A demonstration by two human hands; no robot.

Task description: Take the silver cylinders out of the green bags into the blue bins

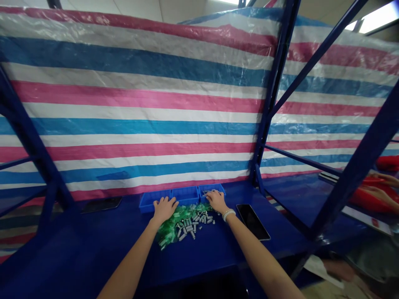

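My left hand (164,209) is open, its fingers spread at the front edge of the left blue bin (146,202), beside a green plastic bag (168,230). My right hand (217,201), with a beaded bracelet on the wrist, reaches over the front rim of the right blue bin (220,188). Its fingers look apart; nothing shows in them, though the fingertips are partly hidden. Small metal parts lie in that bin. Between my hands, a pile of short metal cylinders (188,226) spills over the green bag. The middle blue bin (185,193) stands between the other two.
A phone (253,222) lies right of my right arm; another dark flat device (102,204) lies far left. Blue frame posts (270,99) rise around the blue table (199,265). A striped plastic sheet (140,99) hangs behind. Another person's hands (382,195) handle red material at far right.
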